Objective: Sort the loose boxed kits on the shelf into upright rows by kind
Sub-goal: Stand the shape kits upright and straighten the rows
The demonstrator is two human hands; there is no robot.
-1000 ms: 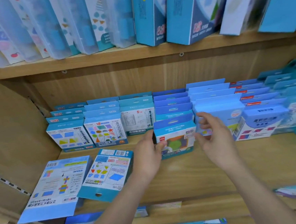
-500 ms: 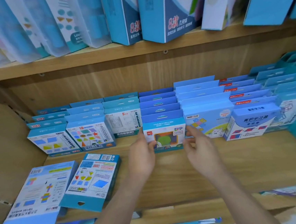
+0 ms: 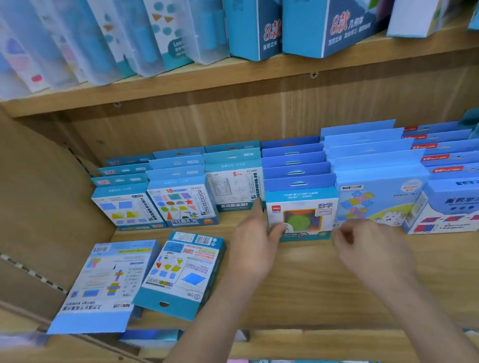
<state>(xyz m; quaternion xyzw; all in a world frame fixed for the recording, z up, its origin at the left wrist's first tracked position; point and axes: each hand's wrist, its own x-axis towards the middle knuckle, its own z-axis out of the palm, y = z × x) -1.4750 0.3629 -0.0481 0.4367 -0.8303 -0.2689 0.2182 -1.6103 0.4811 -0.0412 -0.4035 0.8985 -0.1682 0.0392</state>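
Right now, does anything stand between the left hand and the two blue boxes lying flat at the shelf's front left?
Nothing visible: only bare wooden shelf separates the left hand from the nearer flat blue barcode box; the larger flat blue box lies just beyond it.
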